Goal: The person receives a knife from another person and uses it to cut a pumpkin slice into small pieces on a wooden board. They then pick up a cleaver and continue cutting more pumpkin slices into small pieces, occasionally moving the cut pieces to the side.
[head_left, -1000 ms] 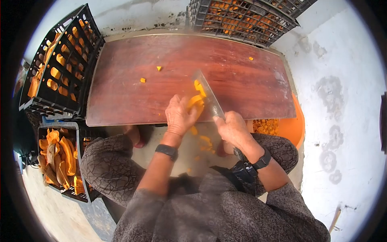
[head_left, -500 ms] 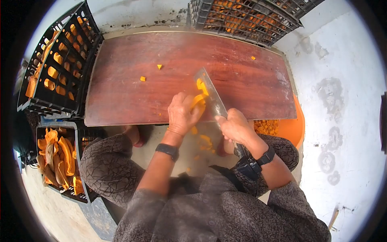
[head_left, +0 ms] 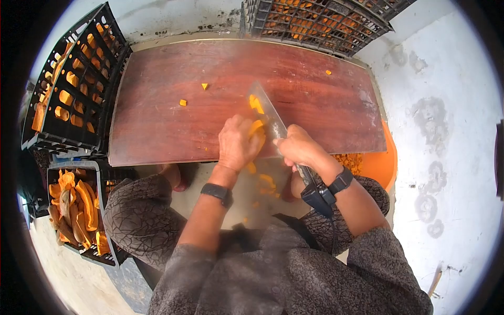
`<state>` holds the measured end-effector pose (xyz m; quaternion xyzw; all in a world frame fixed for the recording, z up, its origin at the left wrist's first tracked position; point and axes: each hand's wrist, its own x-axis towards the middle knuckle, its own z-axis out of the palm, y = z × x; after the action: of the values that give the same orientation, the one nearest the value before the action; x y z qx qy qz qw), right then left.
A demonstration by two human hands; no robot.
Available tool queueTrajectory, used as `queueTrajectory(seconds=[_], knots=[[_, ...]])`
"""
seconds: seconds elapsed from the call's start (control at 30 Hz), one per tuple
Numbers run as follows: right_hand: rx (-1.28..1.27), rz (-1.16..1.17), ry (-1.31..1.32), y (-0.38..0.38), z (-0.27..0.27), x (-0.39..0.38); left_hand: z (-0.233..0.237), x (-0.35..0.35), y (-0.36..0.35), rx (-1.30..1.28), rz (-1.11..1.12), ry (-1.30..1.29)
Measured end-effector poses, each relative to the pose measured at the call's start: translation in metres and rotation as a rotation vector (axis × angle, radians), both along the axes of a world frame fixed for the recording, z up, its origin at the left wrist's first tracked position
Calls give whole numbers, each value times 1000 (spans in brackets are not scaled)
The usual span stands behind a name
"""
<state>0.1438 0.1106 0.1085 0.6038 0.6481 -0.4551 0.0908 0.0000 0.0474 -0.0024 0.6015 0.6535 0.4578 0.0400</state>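
Observation:
My right hand grips the handle of a broad cleaver whose blade lies across the near part of a reddish wooden board. An orange slice sticks to the blade. My left hand presses down on an orange fruit strip right beside the blade, at the board's near edge. Small orange bits lie loose on the board farther left.
Black crates of orange pieces stand at the left and at the back. A lower crate holds long orange strips. An orange basin with cut cubes sits under the board's right end. Cut pieces lie on the floor between my knees.
The cleaver and my right hand have shifted left and farther onto the board, closing on my left hand. My left hand stays on the strip.

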Motion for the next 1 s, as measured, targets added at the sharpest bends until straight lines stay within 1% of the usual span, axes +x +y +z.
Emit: queueTrajectory(seconds=[0.23,0.37,0.43,0.47,0.53,0.67,0.77,0.83,0.87,0.93,0.97,1.0], knots=[[1,36,-3,9,-7,-4,2,2,5,-44,14,2],[12,-20,11,10,-16,-3,3,4,6,-58,5,-3],[-51,111,-26,13,-19,-6,5,5,3,22,5,2],[-50,109,-22,12,-18,-5,4,4,3,23,3,6],[-41,28,20,11,-16,-1,-2,-1,2,-8,24,-85],[-8,-3,39,12,-23,2,-15,-6,-5,-26,59,-84],[10,-1,55,17,-29,10,-16,-7,-5,-49,90,-117],[-24,-144,276,17,-32,25,-17,-8,-9,-132,98,-92],[-24,-140,279,18,-31,31,-16,-8,-11,-131,103,-89],[-37,-294,249,21,-28,47,-9,-4,-14,-145,104,-111],[-35,-294,251,27,-33,57,-9,-4,-14,-143,104,-109],[62,-339,189,35,-42,69,-10,-3,-14,-153,119,-87]])
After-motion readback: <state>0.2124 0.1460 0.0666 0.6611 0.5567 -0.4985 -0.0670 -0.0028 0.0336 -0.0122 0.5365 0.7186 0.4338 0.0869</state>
